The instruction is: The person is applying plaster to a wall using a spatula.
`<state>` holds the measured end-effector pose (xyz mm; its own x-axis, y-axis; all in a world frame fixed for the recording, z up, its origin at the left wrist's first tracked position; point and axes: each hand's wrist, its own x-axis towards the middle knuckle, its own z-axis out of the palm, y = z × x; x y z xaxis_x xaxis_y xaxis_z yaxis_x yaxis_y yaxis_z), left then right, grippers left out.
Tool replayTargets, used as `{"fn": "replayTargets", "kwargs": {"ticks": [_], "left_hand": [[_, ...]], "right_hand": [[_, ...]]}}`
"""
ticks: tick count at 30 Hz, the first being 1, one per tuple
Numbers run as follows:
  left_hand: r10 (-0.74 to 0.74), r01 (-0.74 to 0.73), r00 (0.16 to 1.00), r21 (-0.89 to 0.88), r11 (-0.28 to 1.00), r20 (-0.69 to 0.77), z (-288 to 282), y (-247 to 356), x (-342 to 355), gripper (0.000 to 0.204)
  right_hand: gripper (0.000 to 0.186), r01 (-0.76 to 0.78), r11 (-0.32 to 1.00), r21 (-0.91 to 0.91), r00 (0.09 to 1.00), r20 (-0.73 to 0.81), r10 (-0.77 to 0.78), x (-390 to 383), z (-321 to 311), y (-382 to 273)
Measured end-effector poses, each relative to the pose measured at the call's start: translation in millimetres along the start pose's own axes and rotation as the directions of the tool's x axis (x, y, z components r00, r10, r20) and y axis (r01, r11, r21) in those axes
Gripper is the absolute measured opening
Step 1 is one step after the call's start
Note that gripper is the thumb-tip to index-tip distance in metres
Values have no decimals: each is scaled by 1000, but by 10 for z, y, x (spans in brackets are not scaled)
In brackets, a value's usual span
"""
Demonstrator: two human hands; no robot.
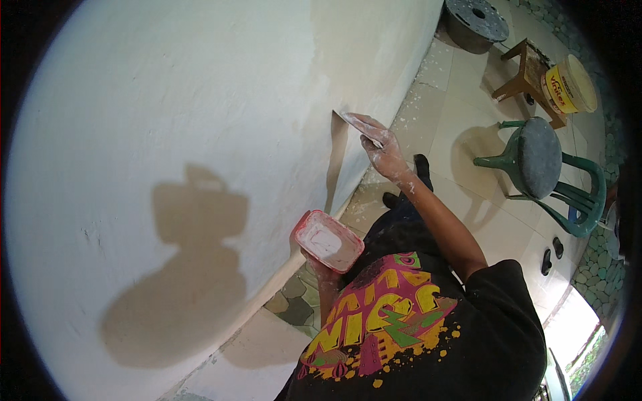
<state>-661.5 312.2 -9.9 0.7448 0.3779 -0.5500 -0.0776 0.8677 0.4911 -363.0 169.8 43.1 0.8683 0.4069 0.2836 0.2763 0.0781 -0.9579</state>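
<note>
My right hand (384, 154), smeared with white, is closed around a putty knife (340, 116). The thin blade is seen nearly edge-on, with its tip at the pale wall (261, 120); whether it presses on the surface is hard to tell. Lower down, my left hand (322, 271) grips a small red rectangular tub (303, 224) from beneath, close to the wall and in front of my body. White putty (321, 242) lies inside it and coats its inner sides. Most of the left fingers are hidden under the tub.
To the right stand a green plastic chair (580, 184) with a dark round seat, a small wooden stool (518, 83), a white-and-yellow bucket (568, 85) and a grey round basin (476, 27). Black slippers (552, 255) lie on the tiled floor (455, 134). White specks dot the floor by the wall.
</note>
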Motion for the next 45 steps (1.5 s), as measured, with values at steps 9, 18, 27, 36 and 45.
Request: {"fn": "replayTargets", "kwargs": {"ticks": [9,18,27,36,45], "left_hand": [[35,-30,998,-93,995,53,115,38,-104,79],[100,-118,989,-179,977,-106,-42,33,-245,81],[87,-96,993,-114,989,-81,-109,-1,-164,82],[67,-71,997,-111,991,-42,-100,-23,-163,78],[147,-139,989,-189,972,31,-102,-125,-333,79]], "right_hand": [[42,-30,958,286,956,-271,111,454,-292,-428],[63,223,960,-172,862,-424,-276,471,596,-826],[59,265,957,-117,943,-175,-283,-214,872,-968],[41,110,993,-41,935,-334,-118,344,-104,-950],[52,165,986,2,956,-246,-160,113,246,-946]]}}
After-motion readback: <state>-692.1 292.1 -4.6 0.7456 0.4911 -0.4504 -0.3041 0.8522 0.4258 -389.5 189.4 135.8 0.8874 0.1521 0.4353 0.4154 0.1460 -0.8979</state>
